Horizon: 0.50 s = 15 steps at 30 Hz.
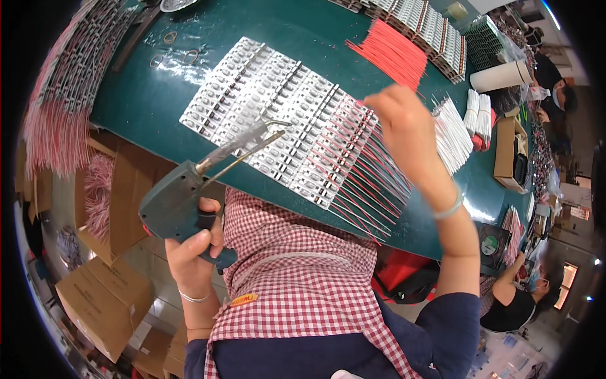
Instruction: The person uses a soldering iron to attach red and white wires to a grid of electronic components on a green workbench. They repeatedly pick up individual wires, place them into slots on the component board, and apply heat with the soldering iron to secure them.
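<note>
My left hand [195, 249] is wrapped round the grip of a dark green soldering gun [172, 201]. Its metal tip and a thin feed tube reach over an array of small white-and-silver modules [265, 95] laid in rows on the table. Above the array's right end, my right hand [407, 129] is closed in a pinch, with a bit of red wire showing at the fingertips. Red and white wires [372, 189] run from the array's right rows toward the table's near edge, partly under my right hand.
Loose red wires [394, 54] and white wires [451, 136] lie beyond and right of my right hand. Stacked modules [420, 31] stand at the back. A white cylinder [500, 76] and cardboard box [510, 151] are at right. Wired modules [76, 76] hang over the left edge. Co-workers sit at right.
</note>
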{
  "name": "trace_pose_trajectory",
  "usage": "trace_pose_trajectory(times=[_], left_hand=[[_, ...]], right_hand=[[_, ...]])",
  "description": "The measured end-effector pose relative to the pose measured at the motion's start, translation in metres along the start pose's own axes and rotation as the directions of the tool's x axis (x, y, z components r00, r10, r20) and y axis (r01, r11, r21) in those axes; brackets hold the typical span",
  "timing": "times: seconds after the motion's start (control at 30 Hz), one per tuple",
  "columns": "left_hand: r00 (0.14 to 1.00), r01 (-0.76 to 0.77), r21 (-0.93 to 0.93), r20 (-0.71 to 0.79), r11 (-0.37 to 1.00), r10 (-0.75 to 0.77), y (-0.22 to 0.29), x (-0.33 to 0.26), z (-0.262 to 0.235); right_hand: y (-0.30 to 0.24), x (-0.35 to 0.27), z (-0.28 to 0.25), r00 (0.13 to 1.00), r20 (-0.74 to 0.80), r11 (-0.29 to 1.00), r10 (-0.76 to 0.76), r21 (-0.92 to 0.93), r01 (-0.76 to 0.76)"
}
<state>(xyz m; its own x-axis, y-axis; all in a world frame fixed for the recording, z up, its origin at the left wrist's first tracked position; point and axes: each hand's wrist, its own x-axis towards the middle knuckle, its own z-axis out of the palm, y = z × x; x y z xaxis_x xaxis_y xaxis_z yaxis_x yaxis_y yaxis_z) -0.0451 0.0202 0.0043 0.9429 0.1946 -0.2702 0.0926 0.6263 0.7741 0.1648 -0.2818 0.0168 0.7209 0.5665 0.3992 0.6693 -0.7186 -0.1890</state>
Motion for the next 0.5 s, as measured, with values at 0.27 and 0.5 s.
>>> trace_pose_trajectory(times=[0.27,0.5], left_hand=[[0.978,-0.031,0.274,-0.189,0.961,0.085,-0.018,-0.029,0.014],[0.977,0.014,0.717,-0.159,0.697,0.144,-0.035,-0.043,0.005]], right_hand=[[-0.082,-0.061,0.025,0.994,-0.088,0.968,0.069,0.245,-0.046],[-0.100,-0.072,0.049,0.992,-0.106,0.975,0.068,0.220,-0.043]])
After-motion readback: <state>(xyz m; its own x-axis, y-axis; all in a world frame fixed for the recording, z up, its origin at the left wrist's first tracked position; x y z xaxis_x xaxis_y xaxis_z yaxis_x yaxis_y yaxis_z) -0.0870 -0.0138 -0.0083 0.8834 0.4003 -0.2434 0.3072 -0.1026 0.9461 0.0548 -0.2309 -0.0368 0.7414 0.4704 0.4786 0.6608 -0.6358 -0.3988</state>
